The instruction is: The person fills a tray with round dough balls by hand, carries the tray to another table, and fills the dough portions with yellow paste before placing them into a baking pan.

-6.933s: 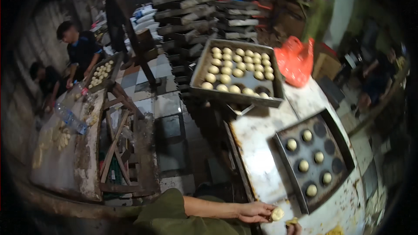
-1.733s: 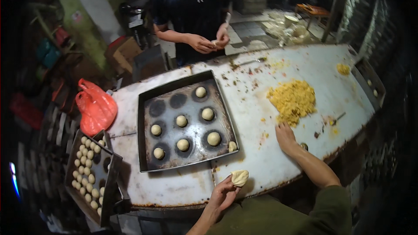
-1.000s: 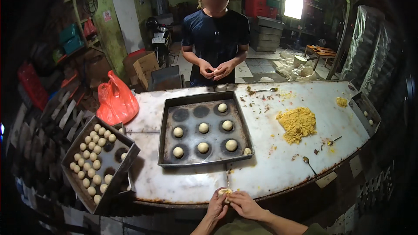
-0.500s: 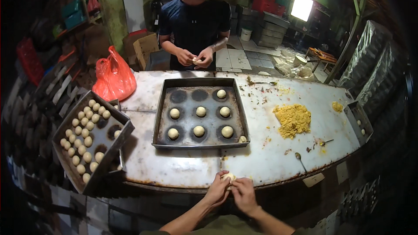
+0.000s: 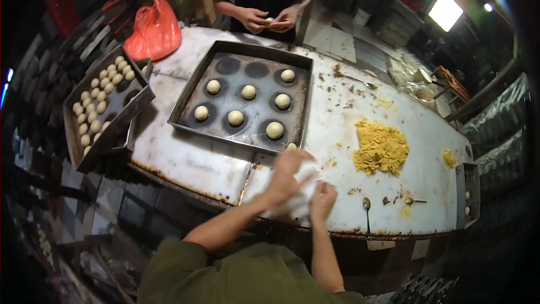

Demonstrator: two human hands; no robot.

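My left hand is over the table by the near right corner of a square metal baking tray. Its fingers are blurred but spread apart, and no object shows between them. A small dough piece sits at that corner, close to my fingertips. My right hand is beside it, nearer the table edge, with fingers curled closed; whatever they may hold is hidden. Several round dough balls sit spaced out in the tray, over dark round patches.
A tray of dough balls rests at the left, near a red plastic bag. Yellow crumbly filling and a spoon lie to the right. Across the table, a person's hands hold a small dough piece. Another tray is far right.
My hands were together on a dough piece at the table edge; they have parted and moved forward, the left toward the tray corner. The view has tilted and shifted.
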